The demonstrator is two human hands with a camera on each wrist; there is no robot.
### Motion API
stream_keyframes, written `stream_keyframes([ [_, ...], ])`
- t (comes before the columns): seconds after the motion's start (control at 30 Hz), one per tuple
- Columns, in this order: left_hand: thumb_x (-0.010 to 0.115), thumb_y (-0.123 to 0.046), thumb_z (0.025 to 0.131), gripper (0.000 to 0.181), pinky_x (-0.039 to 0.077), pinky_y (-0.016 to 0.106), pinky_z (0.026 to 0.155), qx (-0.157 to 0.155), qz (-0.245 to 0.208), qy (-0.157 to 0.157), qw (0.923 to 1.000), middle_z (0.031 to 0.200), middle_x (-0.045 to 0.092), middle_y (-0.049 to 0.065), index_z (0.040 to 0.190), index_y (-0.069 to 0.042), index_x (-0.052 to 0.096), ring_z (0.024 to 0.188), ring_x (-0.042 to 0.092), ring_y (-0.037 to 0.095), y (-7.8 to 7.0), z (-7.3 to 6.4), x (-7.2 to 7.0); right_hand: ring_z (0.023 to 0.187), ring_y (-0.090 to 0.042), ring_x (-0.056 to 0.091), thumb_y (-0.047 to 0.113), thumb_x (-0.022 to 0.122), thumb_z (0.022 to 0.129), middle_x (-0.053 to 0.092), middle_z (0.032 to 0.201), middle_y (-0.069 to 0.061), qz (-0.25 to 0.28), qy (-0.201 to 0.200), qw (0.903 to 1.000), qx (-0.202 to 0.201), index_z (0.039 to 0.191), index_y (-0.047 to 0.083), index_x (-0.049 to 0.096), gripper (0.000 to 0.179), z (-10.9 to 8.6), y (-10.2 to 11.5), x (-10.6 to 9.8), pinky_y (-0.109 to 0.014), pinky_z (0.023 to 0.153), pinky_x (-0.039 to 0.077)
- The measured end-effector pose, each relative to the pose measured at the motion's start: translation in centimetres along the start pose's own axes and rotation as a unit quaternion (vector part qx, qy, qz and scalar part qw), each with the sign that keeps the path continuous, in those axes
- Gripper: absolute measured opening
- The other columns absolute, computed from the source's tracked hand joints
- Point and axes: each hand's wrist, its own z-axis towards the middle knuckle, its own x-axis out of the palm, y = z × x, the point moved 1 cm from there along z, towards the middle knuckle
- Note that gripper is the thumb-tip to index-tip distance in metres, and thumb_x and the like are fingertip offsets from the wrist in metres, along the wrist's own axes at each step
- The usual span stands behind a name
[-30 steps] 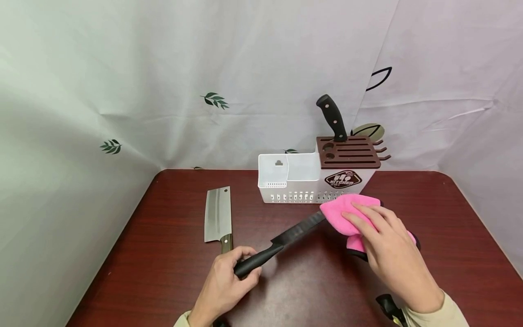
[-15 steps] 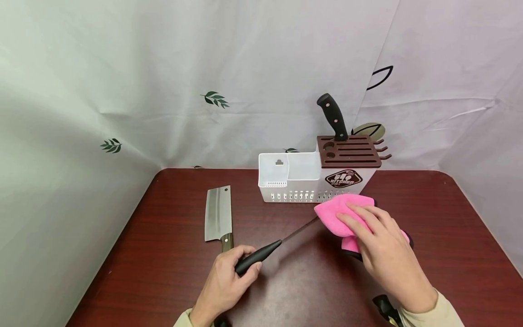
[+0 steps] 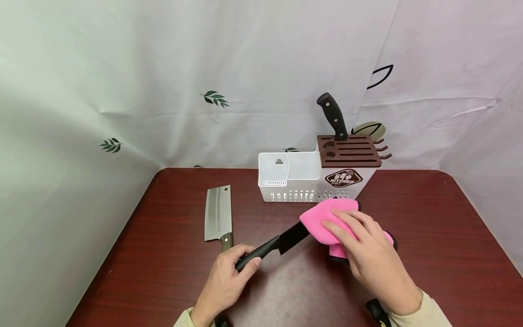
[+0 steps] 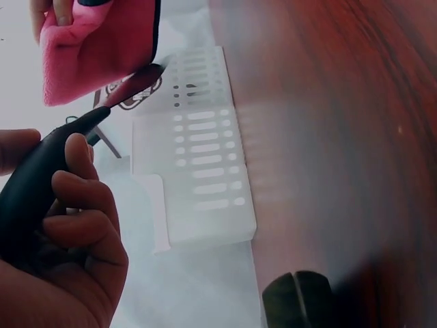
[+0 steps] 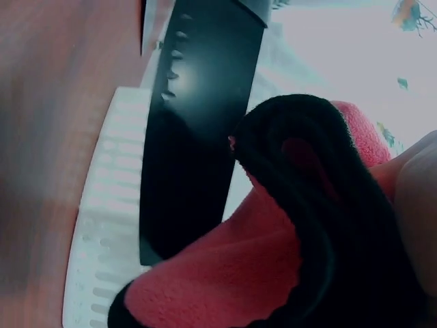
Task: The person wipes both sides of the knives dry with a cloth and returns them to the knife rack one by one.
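Knife (image 3: 271, 246) in left hand (image 3: 228, 276), cloth (image 3: 323, 225) in right (image 3: 373, 256)

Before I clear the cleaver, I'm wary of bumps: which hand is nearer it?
The left hand, gripping the black knife, covers part of the cleaver in the head view. The right hand, holding the pink cloth, is farther to the right.

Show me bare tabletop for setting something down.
Free: table between the cleaver and left edge, and between the knife holder and right edge. Crowded: the middle, before the holder, where black-bladed knife and pink cloth are held.
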Motion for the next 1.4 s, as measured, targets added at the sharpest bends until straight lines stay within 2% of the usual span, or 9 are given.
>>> stream_keyframes([
  [0.13, 0.072, -0.019, 0.093, 0.008, 0.039, 0.019, 0.051, -0.020, -0.033, 0.010, 0.9992, 0.073, 0.057, -0.013, 0.095, -0.027, 0.071, 0.057, 0.045, 0.001, 0.0, 0.1, -0.1, 0.106, -0.041, 0.057, 0.034, 0.043, 0.108, 0.065, 0.121, -0.018, 0.010, -0.008, 0.9997, -0.022, 0.120, 0.005, 0.071, 0.041, 0.1, 0.4, 0.5, -0.033, 0.108, 0.031],
  [0.37, 0.071, -0.016, 0.093, 0.005, 0.043, 0.022, 0.057, -0.025, -0.070, 0.007, 0.9972, 0.076, 0.062, -0.010, 0.090, -0.018, 0.073, 0.063, 0.050, 0.003, -0.1, 0.2, -0.1, 0.103, -0.041, 0.059, 0.032, 0.046, 0.107, 0.067, 0.116, -0.019, 0.033, -0.031, 0.9967, -0.068, 0.117, 0.004, 0.072, 0.039, 0.3, 1.6, 1.5, -0.039, 0.101, 0.038],
  [0.53, 0.069, -0.016, 0.095, 0.009, 0.038, 0.019, 0.051, -0.043, -0.093, 0.007, 0.9947, 0.070, 0.065, -0.008, 0.087, -0.014, 0.073, 0.058, 0.046, 0.000, -0.1, 0.2, 0.0, 0.102, -0.039, 0.061, 0.032, 0.047, 0.107, 0.067, 0.118, -0.018, 0.040, -0.033, 0.9947, -0.089, 0.116, 0.006, 0.072, 0.038, 0.4, 2.3, 2.0, -0.041, 0.096, 0.043],
  [0.7, 0.067, -0.016, 0.097, 0.011, 0.032, 0.018, 0.042, -0.066, -0.125, 0.022, 0.9898, 0.066, 0.066, 0.005, 0.089, -0.011, 0.073, 0.050, 0.041, -0.001, -0.2, 0.1, 0.1, 0.104, -0.038, 0.061, 0.030, 0.046, 0.108, 0.066, 0.123, -0.017, 0.050, -0.015, 0.9938, -0.098, 0.119, 0.008, 0.072, 0.036, 0.2, 2.7, 2.6, -0.043, 0.095, 0.044],
  [0.87, 0.064, -0.017, 0.099, 0.016, 0.034, 0.018, 0.041, -0.083, -0.145, 0.035, 0.9853, 0.065, 0.063, 0.016, 0.090, -0.005, 0.072, 0.047, 0.043, 0.000, -0.2, 0.0, 0.3, 0.107, -0.036, 0.061, 0.027, 0.043, 0.109, 0.066, 0.124, -0.013, 0.058, 0.011, 0.9925, -0.107, 0.121, 0.010, 0.071, 0.035, -0.3, 3.1, 3.4, -0.044, 0.095, 0.044],
  [1.13, 0.060, -0.016, 0.101, 0.022, 0.035, 0.019, 0.040, -0.083, -0.148, 0.051, 0.9842, 0.061, 0.060, 0.009, 0.088, -0.001, 0.069, 0.046, 0.042, 0.000, -0.3, 0.1, 0.3, 0.113, -0.033, 0.059, 0.024, 0.039, 0.109, 0.064, 0.128, -0.010, 0.066, 0.045, 0.9891, -0.123, 0.123, 0.012, 0.070, 0.036, -1.0, 3.4, 4.7, -0.043, 0.096, 0.045],
  [1.4, 0.059, -0.016, 0.101, 0.025, 0.035, 0.018, 0.040, -0.082, -0.152, 0.061, 0.9831, 0.060, 0.059, 0.013, 0.086, 0.003, 0.068, 0.047, 0.042, 0.000, -0.3, 0.2, 0.3, 0.116, -0.031, 0.058, 0.033, 0.044, 0.107, 0.063, 0.131, -0.008, 0.072, 0.053, 0.9893, -0.116, 0.124, 0.012, 0.070, 0.037, -1.1, 2.8, 5.2, -0.043, 0.098, 0.044],
])
